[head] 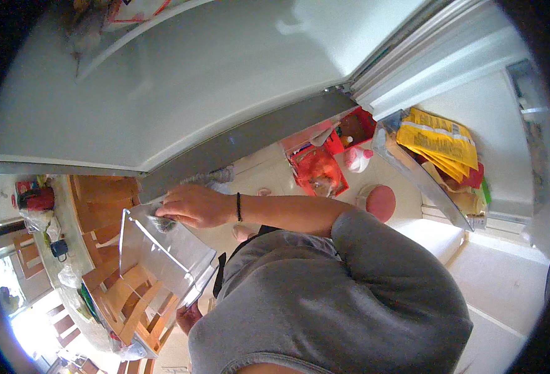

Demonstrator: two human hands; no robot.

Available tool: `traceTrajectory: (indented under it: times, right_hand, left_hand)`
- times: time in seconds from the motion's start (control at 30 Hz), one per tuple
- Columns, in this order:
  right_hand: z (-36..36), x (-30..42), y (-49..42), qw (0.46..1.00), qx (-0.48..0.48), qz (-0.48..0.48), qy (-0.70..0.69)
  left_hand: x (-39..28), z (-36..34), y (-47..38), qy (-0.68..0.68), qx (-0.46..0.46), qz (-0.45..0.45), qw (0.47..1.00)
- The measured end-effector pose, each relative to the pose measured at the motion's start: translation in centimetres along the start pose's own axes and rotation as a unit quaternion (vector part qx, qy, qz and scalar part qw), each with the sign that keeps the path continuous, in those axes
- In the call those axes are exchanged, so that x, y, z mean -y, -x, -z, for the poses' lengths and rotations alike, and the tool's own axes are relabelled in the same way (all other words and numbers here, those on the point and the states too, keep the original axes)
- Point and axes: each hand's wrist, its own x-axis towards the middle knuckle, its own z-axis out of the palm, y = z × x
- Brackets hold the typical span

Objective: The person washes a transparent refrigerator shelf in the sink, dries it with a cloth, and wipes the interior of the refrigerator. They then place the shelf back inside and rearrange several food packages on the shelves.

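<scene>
A clear plastic bin (pixel 172 248) is held at a tilt before me, its pale edges catching the light. My left hand (pixel 189 318), partly hidden by my grey clothing, grips its lower end. Near the bin's upper end, my right hand (pixel 195 205), with a black band at the wrist, has its fingers closed over a small crumpled greyish thing (pixel 164 225) against the plastic. Whether this is a scrubber or a cloth I cannot tell.
A refrigerator interior (pixel 186 84) spans the top. Yellow packets (pixel 438 140) fill a clear door bin at right. On the floor are red baskets (pixel 340 187), a pink-capped bottle (pixel 357 160) and a round pink-topped stool (pixel 380 203). Wooden chairs (pixel 135 299) line a table (pixel 72 252) at left.
</scene>
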Motion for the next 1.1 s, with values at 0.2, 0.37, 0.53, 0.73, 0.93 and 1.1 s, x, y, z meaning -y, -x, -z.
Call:
traceTrajectory:
  times: [0.2, 0.37, 0.53, 0.73, 0.93, 1.1]
  right_hand:
    - [1.7, 2.4, 3.7, 0.970, -0.036, -0.218, -0.102]
    - [2.9, 2.8, 8.2, 0.955, 0.131, -0.258, 0.072]
    - [-2.3, 5.8, 11.9, 0.930, 0.212, -0.299, 0.016]
    - [-4.5, 11.3, 12.7, 0.903, 0.227, -0.325, -0.167]
    - [-3.7, 13.4, 15.1, 0.911, 0.187, -0.245, -0.275]
    - [-2.6, 13.4, 22.3, 0.882, 0.102, -0.280, -0.364]
  left_hand:
    - [-1.2, 1.3, -1.2, 0.164, 0.083, 0.045, 0.982]
    - [-1.1, 1.5, -3.8, 0.132, 0.143, 0.069, 0.978]
    - [-1.2, 1.5, -2.8, 0.180, 0.171, 0.086, 0.965]
    - [-5.1, -1.1, 3.1, 0.081, 0.176, 0.039, 0.980]
    - [-4.6, -5.2, 12.8, 0.144, 0.160, -0.064, 0.974]
    - [-1.8, -10.5, 20.8, 0.119, 0.166, -0.130, 0.970]
